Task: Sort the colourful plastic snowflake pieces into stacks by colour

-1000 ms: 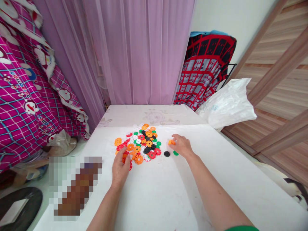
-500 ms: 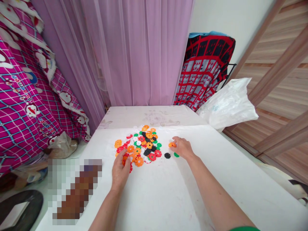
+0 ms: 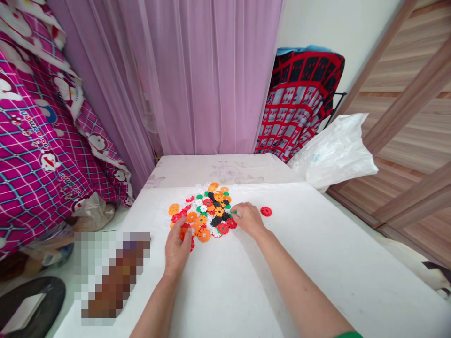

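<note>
A heap of notched plastic discs (image 3: 204,235) in red, orange, green, black and white lies on the white table. My right hand (image 3: 251,219) is at the heap's right edge, its fingertips pinched on a green notched disc (image 3: 234,212). Along the heap's near left side rests my left hand (image 3: 177,246), thumb and fingers apart around red and orange discs, gripping none that I can see. A lone red disc (image 3: 266,211) lies just right of my right hand.
The white tabletop (image 3: 225,291) stretches toward me, with a floral strip (image 3: 190,170) at its far end. A white plastic bag (image 3: 336,155) stands past the right edge. Purple curtains (image 3: 211,75) hang behind. A blurred-out patch (image 3: 112,277) covers the left edge.
My right hand has moved left to the heap; it held an orange disc before and now a green one. A red disc now shows to its right. My left hand stays put.
</note>
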Available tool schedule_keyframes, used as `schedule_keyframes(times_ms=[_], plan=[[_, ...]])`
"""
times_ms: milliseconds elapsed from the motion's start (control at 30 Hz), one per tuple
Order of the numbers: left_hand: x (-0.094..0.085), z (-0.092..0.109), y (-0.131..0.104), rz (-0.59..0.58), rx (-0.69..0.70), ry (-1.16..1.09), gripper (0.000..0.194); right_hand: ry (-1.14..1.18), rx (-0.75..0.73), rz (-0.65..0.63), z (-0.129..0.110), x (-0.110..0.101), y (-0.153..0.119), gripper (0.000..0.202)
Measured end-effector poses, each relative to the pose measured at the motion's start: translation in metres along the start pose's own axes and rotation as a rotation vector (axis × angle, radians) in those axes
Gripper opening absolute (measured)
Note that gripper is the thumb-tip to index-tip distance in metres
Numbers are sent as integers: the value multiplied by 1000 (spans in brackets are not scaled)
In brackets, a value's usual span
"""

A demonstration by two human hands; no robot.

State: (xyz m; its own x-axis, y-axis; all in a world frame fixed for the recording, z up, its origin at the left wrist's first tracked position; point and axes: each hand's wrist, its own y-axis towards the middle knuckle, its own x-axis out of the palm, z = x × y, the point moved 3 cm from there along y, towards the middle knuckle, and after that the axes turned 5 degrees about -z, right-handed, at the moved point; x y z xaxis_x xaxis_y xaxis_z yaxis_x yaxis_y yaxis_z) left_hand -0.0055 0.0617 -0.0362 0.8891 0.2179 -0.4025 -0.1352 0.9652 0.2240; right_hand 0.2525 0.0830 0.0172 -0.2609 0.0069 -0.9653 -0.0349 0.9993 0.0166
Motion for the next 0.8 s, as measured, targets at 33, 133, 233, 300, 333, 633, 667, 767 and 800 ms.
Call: schedule_keyframes(times_ms=[33,133,233,300,333,633,667,767,800], plan=[[0,1,0,1,1,0,42,-2,-6,-9,-9,2,2,21],[-1,2,0,3,5,-10,41,-10,2,-21,-28,10,9,25],[0,2,-1,3,8,-11,41,-20,31,-24,-38,16,14,34],[1,1,-1,4,4,-1,41,-13,58,-18,-41,18,18,39],[1,0,-1,6,0,4,42,-4,73,-16,-42,19,20,40],[2,-1,-1,16,-10,-15,41,30,106,29,-46,15,24,34],[2,-1,-1,13,-11,-17,42,43,113,50,-43,12,22,34],[2,-1,-2,12,-13,-15,42,66,157,94,-20,0,16,35],[2,-1,-1,14,-13,-13,42,60,179,101,-9,-5,13,35]])
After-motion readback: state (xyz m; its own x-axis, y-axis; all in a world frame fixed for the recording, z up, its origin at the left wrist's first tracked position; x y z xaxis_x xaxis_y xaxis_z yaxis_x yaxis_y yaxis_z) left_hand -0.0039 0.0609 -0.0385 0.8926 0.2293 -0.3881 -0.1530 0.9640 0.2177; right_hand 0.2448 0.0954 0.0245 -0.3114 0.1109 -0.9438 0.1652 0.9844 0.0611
